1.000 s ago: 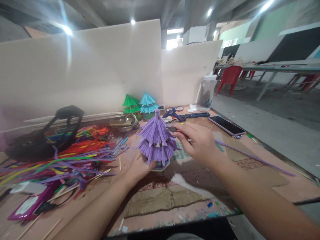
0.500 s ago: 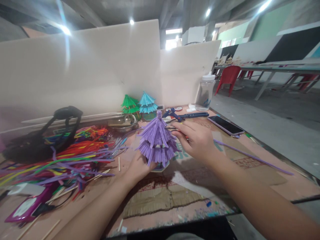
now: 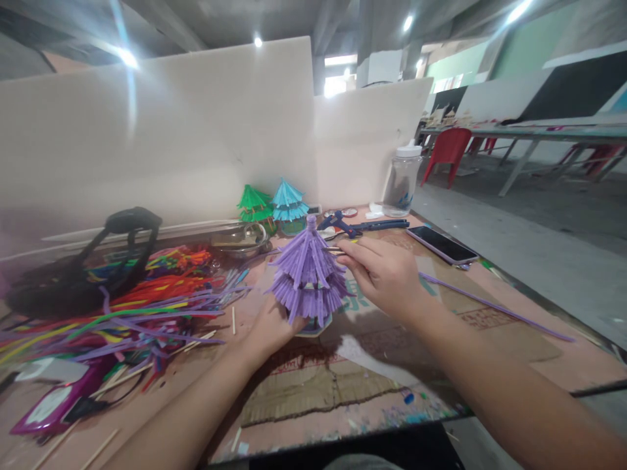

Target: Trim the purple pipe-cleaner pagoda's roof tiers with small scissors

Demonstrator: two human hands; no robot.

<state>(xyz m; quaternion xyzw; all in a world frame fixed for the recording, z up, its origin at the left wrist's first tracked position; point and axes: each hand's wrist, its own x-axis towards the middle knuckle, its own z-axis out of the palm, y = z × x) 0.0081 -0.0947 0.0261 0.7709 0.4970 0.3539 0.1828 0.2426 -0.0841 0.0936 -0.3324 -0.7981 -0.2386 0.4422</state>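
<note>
A small purple pavilion model point(image 3: 309, 274), its two-tiered roof made of fuzzy pipe cleaners with a knob on top, stands upright in front of me. My left hand point(image 3: 279, 326) grips it low on its left side; the fingers are mostly hidden behind the roof and base. On the right, my right hand point(image 3: 379, 267) pinches a thin pointed tool point(image 3: 334, 249), whose tip meets the right side of the upper roof tier. Most of that tool is covered by my fingers, so its exact kind is unclear. Torn cardboard point(image 3: 313, 391) lies beneath the model.
Pipe cleaners point(image 3: 151, 294) in many colours are heaped left, near a black strapped object point(image 3: 132, 222). Behind stand green point(image 3: 255, 202) and blue point(image 3: 290, 201) models, a glue gun point(image 3: 340, 223) and a bottle point(image 3: 402, 183). A phone point(image 3: 442, 245) and purple pipe cleaner point(image 3: 494, 305) lie right.
Both hands hold nearly the same places. The pavilion model and the tool have shifted only very slightly.
</note>
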